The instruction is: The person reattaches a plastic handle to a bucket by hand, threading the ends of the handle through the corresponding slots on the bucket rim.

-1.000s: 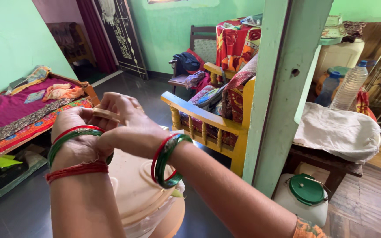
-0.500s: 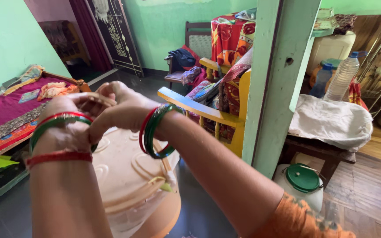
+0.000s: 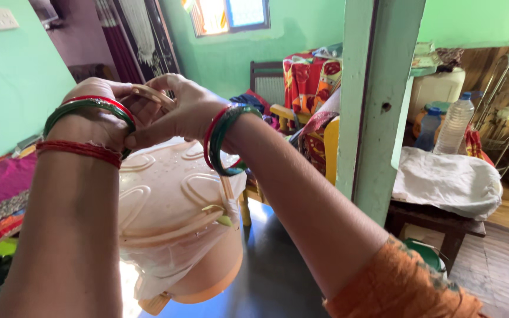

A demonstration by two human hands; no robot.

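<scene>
Peach plastic bucket [image 3: 172, 229], hanging by its thin handle [image 3: 151, 94], is sitting higher and closer to the camera than half a second ago. Both hands, left hand [image 3: 98, 118] and right hand [image 3: 178, 112], are closing together on that handle above it. Green and red bangles [image 3: 222, 138] are circling each wrist. A pale green pillar [image 3: 378, 100] is standing just right, a yellow wooden chair [image 3: 325, 147] behind.

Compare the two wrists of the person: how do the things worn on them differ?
The left wrist wears red and green bangles plus a red thread band lower down; the right wrist wears only red and green bangles. The left wrist's bangles sit snug, the right wrist's hang tilted. Both hands grip the pale handle above the peach container.
</scene>
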